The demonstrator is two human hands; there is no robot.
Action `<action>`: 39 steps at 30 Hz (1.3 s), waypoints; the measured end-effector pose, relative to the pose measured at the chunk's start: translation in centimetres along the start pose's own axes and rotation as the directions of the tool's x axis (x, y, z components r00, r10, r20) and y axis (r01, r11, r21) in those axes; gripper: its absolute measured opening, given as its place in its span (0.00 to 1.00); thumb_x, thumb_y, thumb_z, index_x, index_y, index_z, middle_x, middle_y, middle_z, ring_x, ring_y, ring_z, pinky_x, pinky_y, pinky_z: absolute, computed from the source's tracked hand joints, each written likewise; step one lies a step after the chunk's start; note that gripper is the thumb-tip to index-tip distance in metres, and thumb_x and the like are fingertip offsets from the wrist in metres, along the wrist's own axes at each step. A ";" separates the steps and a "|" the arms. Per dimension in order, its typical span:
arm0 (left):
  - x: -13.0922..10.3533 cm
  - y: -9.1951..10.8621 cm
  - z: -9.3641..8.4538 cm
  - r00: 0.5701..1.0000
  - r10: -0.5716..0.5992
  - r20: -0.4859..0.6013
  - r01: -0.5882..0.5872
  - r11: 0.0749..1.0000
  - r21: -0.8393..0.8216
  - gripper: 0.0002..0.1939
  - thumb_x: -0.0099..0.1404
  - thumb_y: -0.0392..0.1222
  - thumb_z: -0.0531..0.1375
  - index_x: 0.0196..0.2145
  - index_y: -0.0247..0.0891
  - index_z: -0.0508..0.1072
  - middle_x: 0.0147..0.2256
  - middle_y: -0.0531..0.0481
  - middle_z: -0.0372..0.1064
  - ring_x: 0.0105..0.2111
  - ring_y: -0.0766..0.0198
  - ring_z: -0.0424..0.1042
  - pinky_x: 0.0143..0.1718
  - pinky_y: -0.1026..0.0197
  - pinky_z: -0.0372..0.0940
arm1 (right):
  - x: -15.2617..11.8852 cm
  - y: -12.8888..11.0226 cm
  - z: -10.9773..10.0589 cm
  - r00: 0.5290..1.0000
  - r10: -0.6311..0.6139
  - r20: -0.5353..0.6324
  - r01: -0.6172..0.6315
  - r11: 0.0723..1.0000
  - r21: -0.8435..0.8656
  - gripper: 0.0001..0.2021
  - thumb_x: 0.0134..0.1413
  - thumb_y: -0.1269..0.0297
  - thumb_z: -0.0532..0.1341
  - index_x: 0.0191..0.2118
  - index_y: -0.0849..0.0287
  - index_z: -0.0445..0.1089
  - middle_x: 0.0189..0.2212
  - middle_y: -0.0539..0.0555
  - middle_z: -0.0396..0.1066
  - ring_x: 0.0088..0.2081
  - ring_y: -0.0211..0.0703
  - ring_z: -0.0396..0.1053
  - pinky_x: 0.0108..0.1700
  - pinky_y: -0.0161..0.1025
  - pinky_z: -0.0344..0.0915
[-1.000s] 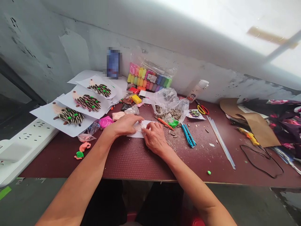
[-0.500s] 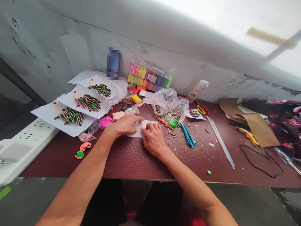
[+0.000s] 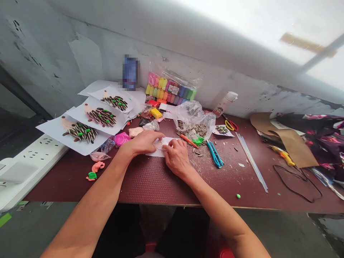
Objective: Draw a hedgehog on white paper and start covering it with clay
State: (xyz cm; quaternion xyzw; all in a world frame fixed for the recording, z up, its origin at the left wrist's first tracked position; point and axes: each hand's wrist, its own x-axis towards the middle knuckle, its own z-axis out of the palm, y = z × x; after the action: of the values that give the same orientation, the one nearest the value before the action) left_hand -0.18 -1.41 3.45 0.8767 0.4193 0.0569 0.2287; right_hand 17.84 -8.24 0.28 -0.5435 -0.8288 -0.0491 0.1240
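Observation:
A small white paper [image 3: 156, 152] lies flat on the dark red table, with faint lines and a pale patch on it that I cannot make out clearly. My left hand [image 3: 145, 141] rests on its left side, fingers stretched out and thumb apart. On the right side my right hand [image 3: 177, 156] is curled, fingertips pressed together and down against the paper; anything small between them is hidden. Just behind the left hand are a pale clay lump [image 3: 135, 132] and a magenta clay lump [image 3: 122, 138]. An orange pen [image 3: 189, 141] lies beyond the right hand.
Papers with seed hedgehogs [image 3: 83, 133] overlap at left, by a white power strip [image 3: 40, 157]. Sunflower seeds [image 3: 200, 129] spill from a plastic bag. Rightward lie a blue cutter [image 3: 214, 154], scissors [image 3: 231, 124], glue sticks [image 3: 252, 163] and a yellow glue gun [image 3: 287, 157] with its cord.
My right hand has shifted very slightly to the right on the paper. My left hand stays in place.

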 end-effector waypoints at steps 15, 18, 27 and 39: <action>0.1 -0.3 0.2 1.000 0.021 -0.016 -0.021 1.000 0.002 0.33 0.52 0.28 0.58 0.57 0.38 0.72 0.54 0.44 0.75 0.55 0.52 0.71 0.56 0.57 0.64 | -0.1 -0.2 -0.6 0.999 -0.044 0.019 0.045 0.997 -0.056 0.09 0.63 0.67 0.58 0.38 0.58 0.77 0.41 0.57 0.70 0.42 0.49 0.58 0.50 0.46 0.51; 0.1 -0.3 0.3 1.000 0.016 -0.013 -0.016 1.000 0.007 0.34 0.52 0.28 0.58 0.58 0.39 0.71 0.55 0.45 0.74 0.55 0.53 0.71 0.57 0.58 0.64 | -0.1 -0.6 -0.5 0.996 -0.068 0.050 0.072 0.994 -0.085 0.11 0.64 0.66 0.56 0.39 0.59 0.77 0.40 0.58 0.70 0.42 0.49 0.58 0.50 0.46 0.51; 0.2 -0.5 0.5 0.999 0.030 -0.029 -0.029 0.999 0.018 0.31 0.52 0.29 0.58 0.54 0.39 0.74 0.51 0.45 0.76 0.53 0.53 0.73 0.55 0.58 0.65 | -0.2 -1.0 -0.2 0.994 -0.100 0.040 0.103 0.990 -0.099 0.10 0.63 0.66 0.57 0.40 0.61 0.76 0.39 0.60 0.69 0.42 0.50 0.58 0.49 0.47 0.51; 0.0 -0.1 0.3 0.999 0.026 -0.036 -0.025 0.999 0.030 0.30 0.52 0.29 0.58 0.55 0.40 0.74 0.51 0.45 0.77 0.53 0.53 0.73 0.55 0.58 0.65 | -0.2 -1.1 0.0 0.997 -0.070 0.037 0.074 0.991 -0.108 0.10 0.63 0.66 0.57 0.41 0.62 0.76 0.40 0.60 0.69 0.42 0.51 0.58 0.48 0.47 0.52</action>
State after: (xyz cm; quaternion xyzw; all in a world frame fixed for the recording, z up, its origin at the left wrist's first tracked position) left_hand -0.16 -1.43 3.10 0.8841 0.4130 0.0694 0.2074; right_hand 16.92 -8.91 0.28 -0.5198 -0.8459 -0.0898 0.0785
